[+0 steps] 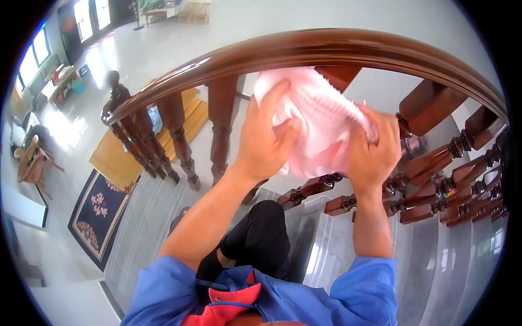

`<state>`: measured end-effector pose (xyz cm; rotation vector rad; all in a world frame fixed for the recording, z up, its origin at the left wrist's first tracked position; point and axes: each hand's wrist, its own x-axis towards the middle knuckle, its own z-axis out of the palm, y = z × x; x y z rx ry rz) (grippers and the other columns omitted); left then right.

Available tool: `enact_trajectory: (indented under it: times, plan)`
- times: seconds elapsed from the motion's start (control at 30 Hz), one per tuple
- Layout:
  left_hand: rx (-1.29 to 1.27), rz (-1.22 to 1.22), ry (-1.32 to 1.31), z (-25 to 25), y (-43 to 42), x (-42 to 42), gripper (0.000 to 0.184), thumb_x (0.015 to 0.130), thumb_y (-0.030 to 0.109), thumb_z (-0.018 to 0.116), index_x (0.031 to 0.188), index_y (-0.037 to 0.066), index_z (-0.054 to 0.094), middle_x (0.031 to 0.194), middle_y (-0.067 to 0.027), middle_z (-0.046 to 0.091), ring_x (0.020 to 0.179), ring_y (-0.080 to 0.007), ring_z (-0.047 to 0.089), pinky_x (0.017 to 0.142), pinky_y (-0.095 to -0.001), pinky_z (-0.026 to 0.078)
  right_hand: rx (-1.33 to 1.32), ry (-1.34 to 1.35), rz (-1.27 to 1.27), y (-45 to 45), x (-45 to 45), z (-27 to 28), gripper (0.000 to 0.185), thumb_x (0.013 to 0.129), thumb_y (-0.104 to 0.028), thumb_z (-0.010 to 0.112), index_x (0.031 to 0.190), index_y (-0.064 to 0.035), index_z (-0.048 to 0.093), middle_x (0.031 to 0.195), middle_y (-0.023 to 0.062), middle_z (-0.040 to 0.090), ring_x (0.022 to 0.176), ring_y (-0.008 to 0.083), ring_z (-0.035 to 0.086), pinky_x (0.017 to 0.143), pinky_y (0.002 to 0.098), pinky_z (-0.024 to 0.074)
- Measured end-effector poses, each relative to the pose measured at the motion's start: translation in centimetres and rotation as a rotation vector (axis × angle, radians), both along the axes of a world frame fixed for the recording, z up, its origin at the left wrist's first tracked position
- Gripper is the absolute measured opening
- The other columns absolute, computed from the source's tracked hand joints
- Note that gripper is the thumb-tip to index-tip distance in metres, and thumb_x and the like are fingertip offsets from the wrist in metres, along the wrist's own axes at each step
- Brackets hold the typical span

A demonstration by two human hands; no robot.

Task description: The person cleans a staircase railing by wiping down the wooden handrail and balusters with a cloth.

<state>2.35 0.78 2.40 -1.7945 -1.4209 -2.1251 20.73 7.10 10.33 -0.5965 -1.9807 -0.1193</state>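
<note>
A pink cloth (pixel 321 117) with a fringed edge is stretched between my two hands, just below the handrail. My left hand (pixel 270 133) grips its left side, thumb bent over the fabric. On the right side, my right hand (pixel 375 144) has its fingers closed round the cloth's edge. The glossy brown wooden handrail (pixel 304 49) curves above both hands, and the cloth's top reaches its underside. Whether the cloth touches the rail I cannot tell. Turned wooden balusters (pixel 222 119) stand to the left of and behind the cloth.
Grey stone steps (pixel 163 223) lie under me, with more balusters (pixel 435 163) at the right. Down on the left are a dark patterned rug (pixel 100 217), a yellow mat (pixel 117 157) and a wooden chair (pixel 37 165). A newel post (pixel 115 89) ends the rail.
</note>
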Motion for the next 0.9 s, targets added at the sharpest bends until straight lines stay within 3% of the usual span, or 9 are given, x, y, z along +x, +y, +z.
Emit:
enact_trajectory:
  times: [0.07, 0.17, 0.27, 0.3, 0.37, 0.53, 0.63, 0.77, 0.9]
  plan:
    - [0.070, -0.089, -0.053, 1.2, 1.4, 0.6, 0.062, 0.103, 0.027, 0.061, 0.151, -0.006, 0.039, 0.152, -0.0218, 0.046, 0.142, -0.0313, 0.043, 0.119, -0.0397, 0.031, 0.142, 0.236, 0.036, 1.4, -1.6, 0.7, 0.029, 0.079, 0.006, 0.073, 0.106, -0.0049, 0.075, 0.100, 0.0135, 0.070, 0.089, 0.0277, 0.067, 0.080, 0.0343, 0.0538]
    - [0.103, -0.281, -0.149, 2.8, 2.5, 1.2, 0.072, 0.108, 0.037, 0.053, 0.157, -0.009, 0.027, 0.160, -0.0197, 0.036, 0.148, -0.0269, 0.035, 0.122, -0.0384, 0.025, -0.338, 0.516, 0.259, 2.6, -4.6, -1.0, 0.032, 0.095, 0.000, 0.055, 0.125, 0.0029, 0.065, 0.119, 0.0135, 0.067, 0.108, 0.0229, 0.063, 0.097, 0.0336, 0.0485]
    - [0.144, -0.179, -0.126, 0.9, 4.7, 1.2, 0.070, 0.106, 0.038, 0.054, 0.153, -0.010, 0.033, 0.154, -0.0229, 0.043, 0.143, -0.0295, 0.042, 0.119, -0.0387, 0.031, -0.343, 0.701, 0.465, 2.8, -8.6, -3.8, 0.052, 0.098, -0.016, 0.033, 0.141, 0.0094, 0.048, 0.135, 0.0207, 0.058, 0.126, 0.0273, 0.054, 0.107, 0.0370, 0.0425]
    - [0.139, -0.169, -0.130, 0.3, 5.0, 1.2, 0.070, 0.106, 0.038, 0.054, 0.153, -0.010, 0.033, 0.154, -0.0229, 0.043, 0.143, -0.0295, 0.042, 0.119, -0.0387, 0.031, -0.353, 0.698, 0.471, 3.2, -9.0, -4.8, 0.052, 0.098, -0.016, 0.033, 0.141, 0.0094, 0.048, 0.135, 0.0207, 0.058, 0.126, 0.0273, 0.054, 0.107, 0.0370, 0.0425]
    - [0.158, -0.100, -0.137, -1.0, 5.3, 1.4, 0.066, 0.103, 0.036, 0.058, 0.149, -0.007, 0.039, 0.137, -0.0289, 0.053, 0.126, -0.0427, 0.055, 0.106, -0.0435, 0.043, -0.389, 0.726, 0.347, 3.2, -9.7, -6.7, 0.056, 0.097, -0.021, 0.031, 0.142, 0.0090, 0.045, 0.135, 0.0214, 0.058, 0.124, 0.0295, 0.057, 0.105, 0.0382, 0.0454]
    - [0.078, -0.081, -0.209, -7.9, 5.4, 1.4, 0.053, 0.094, 0.025, 0.060, 0.139, -0.003, 0.050, 0.125, -0.0280, 0.060, 0.111, -0.0432, 0.062, 0.095, -0.0446, 0.050, -0.215, 0.575, 0.087, 3.4, -9.5, -13.7, 0.054, 0.098, -0.028, 0.033, 0.133, 0.0080, 0.053, 0.126, 0.0194, 0.062, 0.113, 0.0280, 0.062, 0.097, 0.0370, 0.0492]
    - [-0.018, -0.016, -0.138, -13.3, 5.0, 0.9, 0.052, 0.092, 0.022, 0.059, 0.137, -0.002, 0.051, 0.126, -0.0283, 0.060, 0.109, -0.0446, 0.063, 0.094, -0.0461, 0.051, -0.547, 0.652, 0.302, 3.3, -9.0, -20.0, 0.051, 0.098, -0.028, 0.035, 0.132, 0.0062, 0.053, 0.127, 0.0173, 0.060, 0.115, 0.0272, 0.060, 0.100, 0.0378, 0.0469]
    - [-0.148, 0.024, -0.036, -16.2, 3.4, 0.7, 0.060, 0.088, 0.018, 0.059, 0.141, -0.004, 0.044, 0.130, -0.0295, 0.056, 0.117, -0.0475, 0.058, 0.101, -0.0490, 0.048, -0.675, 0.712, 0.349, 2.7, -9.1, -26.6, 0.051, 0.098, -0.027, 0.036, 0.135, 0.0047, 0.050, 0.130, 0.0159, 0.057, 0.117, 0.0266, 0.058, 0.103, 0.0379, 0.0456]
    - [-0.221, -0.002, -0.043, -16.2, 2.6, 1.0, 0.062, 0.087, 0.015, 0.058, 0.143, -0.005, 0.040, 0.132, -0.0299, 0.055, 0.119, -0.0481, 0.056, 0.103, -0.0498, 0.046, -0.786, 0.722, 0.435, 1.6, -7.5, -25.0, 0.050, 0.100, -0.027, 0.036, 0.139, 0.0022, 0.047, 0.132, 0.0140, 0.057, 0.121, 0.0256, 0.056, 0.108, 0.0367, 0.0418]
